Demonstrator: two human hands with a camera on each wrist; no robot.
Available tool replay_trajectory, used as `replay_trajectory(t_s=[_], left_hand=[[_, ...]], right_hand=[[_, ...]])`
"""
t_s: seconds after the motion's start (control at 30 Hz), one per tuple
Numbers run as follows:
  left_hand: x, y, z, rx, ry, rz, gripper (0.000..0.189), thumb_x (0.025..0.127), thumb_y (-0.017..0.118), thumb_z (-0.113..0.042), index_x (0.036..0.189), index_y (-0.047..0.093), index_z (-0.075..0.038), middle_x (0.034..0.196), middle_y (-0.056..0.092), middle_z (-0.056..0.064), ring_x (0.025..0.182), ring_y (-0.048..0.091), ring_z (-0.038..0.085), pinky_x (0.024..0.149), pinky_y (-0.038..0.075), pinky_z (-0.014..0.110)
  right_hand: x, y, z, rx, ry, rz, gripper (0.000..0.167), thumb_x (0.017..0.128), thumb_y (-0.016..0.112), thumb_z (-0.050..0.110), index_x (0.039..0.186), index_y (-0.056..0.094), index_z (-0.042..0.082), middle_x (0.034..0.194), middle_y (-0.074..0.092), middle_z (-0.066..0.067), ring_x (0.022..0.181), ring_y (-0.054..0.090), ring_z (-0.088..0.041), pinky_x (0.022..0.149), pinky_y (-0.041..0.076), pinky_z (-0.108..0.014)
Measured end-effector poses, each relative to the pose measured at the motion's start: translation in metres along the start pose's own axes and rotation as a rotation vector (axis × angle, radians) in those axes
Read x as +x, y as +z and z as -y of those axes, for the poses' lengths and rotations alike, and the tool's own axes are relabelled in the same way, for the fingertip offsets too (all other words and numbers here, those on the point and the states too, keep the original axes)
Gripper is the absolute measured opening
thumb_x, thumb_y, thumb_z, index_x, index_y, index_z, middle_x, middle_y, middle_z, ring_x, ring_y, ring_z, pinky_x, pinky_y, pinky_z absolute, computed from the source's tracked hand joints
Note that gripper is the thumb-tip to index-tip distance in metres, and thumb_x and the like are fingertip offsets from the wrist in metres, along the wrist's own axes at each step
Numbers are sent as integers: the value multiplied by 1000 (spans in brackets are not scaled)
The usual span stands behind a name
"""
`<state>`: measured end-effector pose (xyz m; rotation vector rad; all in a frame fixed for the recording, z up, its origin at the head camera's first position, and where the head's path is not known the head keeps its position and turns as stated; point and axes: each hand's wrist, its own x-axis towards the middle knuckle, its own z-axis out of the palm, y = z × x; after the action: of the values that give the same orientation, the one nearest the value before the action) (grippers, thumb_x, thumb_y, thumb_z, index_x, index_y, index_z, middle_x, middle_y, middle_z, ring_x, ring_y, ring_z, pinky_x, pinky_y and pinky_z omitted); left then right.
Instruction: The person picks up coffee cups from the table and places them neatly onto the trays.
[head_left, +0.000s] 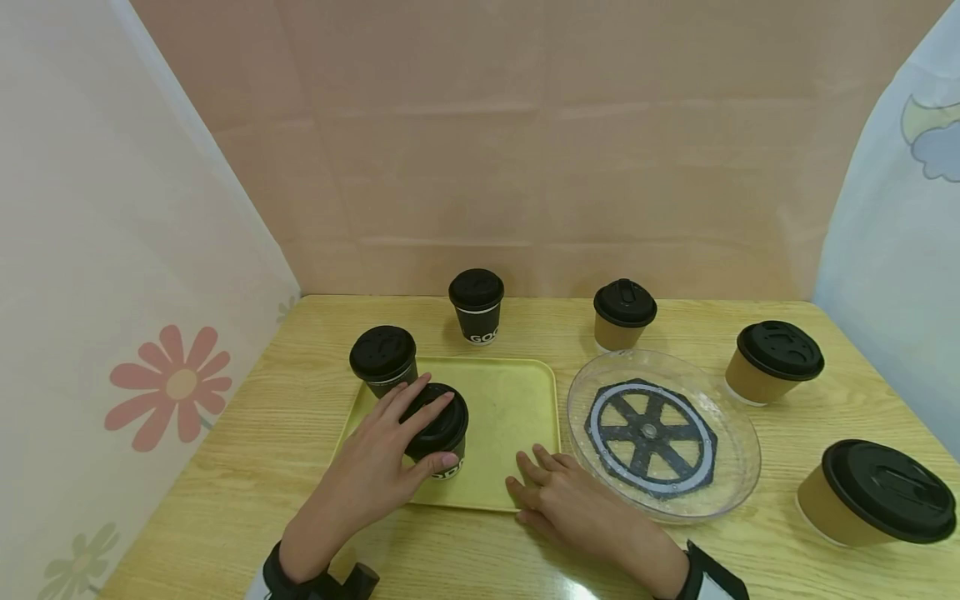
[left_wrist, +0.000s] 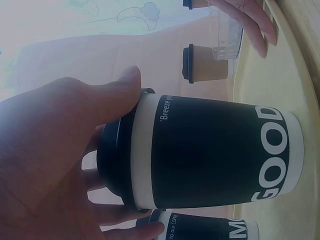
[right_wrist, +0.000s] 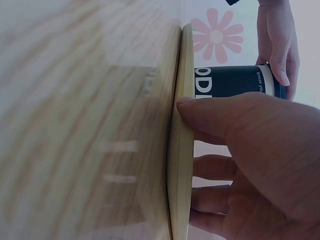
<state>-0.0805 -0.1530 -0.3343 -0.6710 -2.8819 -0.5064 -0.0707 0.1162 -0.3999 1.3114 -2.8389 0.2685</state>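
My left hand [head_left: 382, 458] grips a black paper cup [left_wrist: 205, 152] by its black lid, thumb on one side and fingers round the other. The cup is upright at the left front of a yellow tray [head_left: 510, 417]; its base is hidden behind the rim in the right wrist view. Close behind it, at the tray's back left corner, is another black lidded cup [head_left: 382, 358]. At the tray's front right corner rests my right hand [head_left: 558, 500], fingers spread over the tray and thumb [right_wrist: 200, 112] against its rim. It holds no cup.
A third black cup [head_left: 477, 308] stands behind the tray. Right of the tray lies a clear round dish [head_left: 738, 467] with a dark wheel-shaped pattern. Brown lidded cups [head_left: 618, 333] [head_left: 761, 379] [head_left: 847, 508] stand around the dish's back and right. Cloth walls [head_left: 525, 150] enclose the table.
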Motion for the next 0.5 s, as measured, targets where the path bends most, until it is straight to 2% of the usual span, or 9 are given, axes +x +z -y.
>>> replay_trajectory(t_s=[0.27,0.5], left_hand=[[-1,1,2,1,0,-11,78,84,66,-56,150,36,-30,159,32,7,142,36,40,102,45,61],[-9,-4,7,22,-55,-26,88,81,67,-59,154,27,-29,159,31,6,142,37,36,99,48,59]], right_hand=[[-1,-1,0,6,9,5,35,97,58,33,128,65,17,137,58,-18,127,55,-41,99,50,-52],[-1,-1,0,2,1,-7,35,97,58,32,127,65,17,136,58,-18,126,55,-41,99,50,-51]])
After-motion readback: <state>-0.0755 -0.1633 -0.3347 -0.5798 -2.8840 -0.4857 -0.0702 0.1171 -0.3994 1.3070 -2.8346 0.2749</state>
